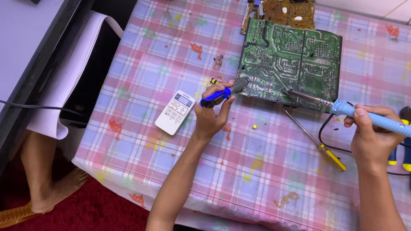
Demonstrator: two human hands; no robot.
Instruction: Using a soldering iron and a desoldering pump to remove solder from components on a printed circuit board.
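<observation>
A large green circuit board (295, 60) lies solder-side up on the checked tablecloth (171, 51). My left hand (212, 113) grips a blue desoldering pump (222, 93) whose grey tip rests at the board's near left edge. My right hand (372, 132) holds a light blue soldering iron (342, 108); its metal tip touches the board near its lower middle. The iron's black cord (327, 137) loops down under my right wrist.
A yellow-handled screwdriver (314, 140) lies between my hands. A white remote control (175, 112) sits left of my left hand. A brown circuit board (284, 12) lies at the far edge. Small loose parts (217, 62) are scattered nearby; blue-handled pliers (404, 149) at right.
</observation>
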